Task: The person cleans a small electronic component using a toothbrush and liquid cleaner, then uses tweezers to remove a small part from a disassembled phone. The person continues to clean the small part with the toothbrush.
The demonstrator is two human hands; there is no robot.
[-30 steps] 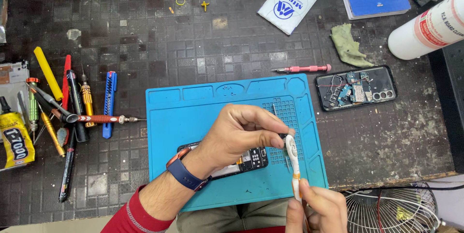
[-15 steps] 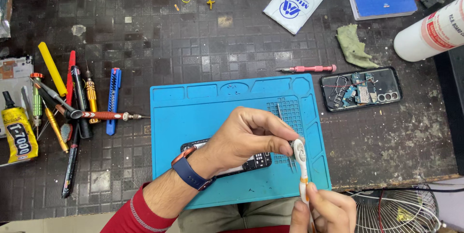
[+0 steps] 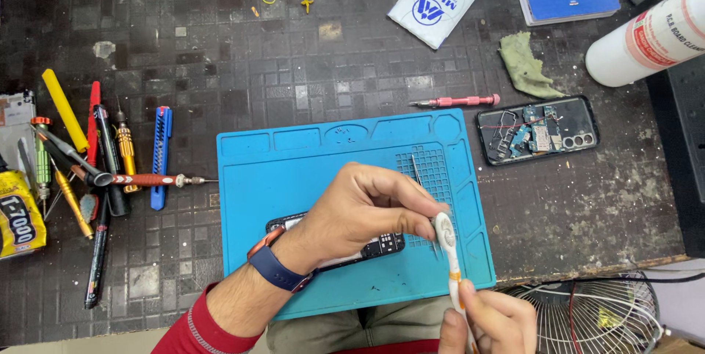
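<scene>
Two hands work one white toothbrush (image 3: 446,240) above a blue mat (image 3: 308,167).
Left hand (image 3: 360,211) pinches the brush's bristled head between fingertips; right hand (image 3: 488,321) grips its orange-banded handle at the table's near edge. One opened dark phone (image 3: 367,247) lies flat on the rubbery, compartment-moulded mat, partly under the left hand. One phone back shell (image 3: 537,130), one pink screwdriver (image 3: 455,101) and one white cylindrical bottle (image 3: 650,34) rest on the scuffed dark table (image 3: 220,45).
</scene>
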